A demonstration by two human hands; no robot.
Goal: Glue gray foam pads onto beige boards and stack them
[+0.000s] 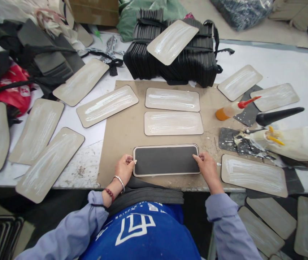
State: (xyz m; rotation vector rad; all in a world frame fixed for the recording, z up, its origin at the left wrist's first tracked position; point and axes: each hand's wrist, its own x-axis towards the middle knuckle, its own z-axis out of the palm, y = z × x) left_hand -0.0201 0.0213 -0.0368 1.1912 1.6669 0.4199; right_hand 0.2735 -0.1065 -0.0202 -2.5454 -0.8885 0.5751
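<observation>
A dark grey rectangular sheet (167, 160) lies on a slightly larger beige rounded panel, whose pale rim shows all round it. My left hand (124, 168) pinches the left end of this panel, thumb and fingers together at the edge. At the opposite end, my right hand (205, 164) is closed with its thumb on the upper right corner. Just beyond are two beige panels with white glue streaks, a nearer one (173, 123) and a farther one (172, 99). A stack of dark grey strips (148, 195) rests between my body and the table edge.
Behind stands a strapped bundle of black panels (170, 65) with a streaked panel (172, 41) across it. To the right are an orange bottle (229, 110), a black handle (278, 115) and a glue-smeared container (297, 141). Several streaked panels (49, 164) spread on the left.
</observation>
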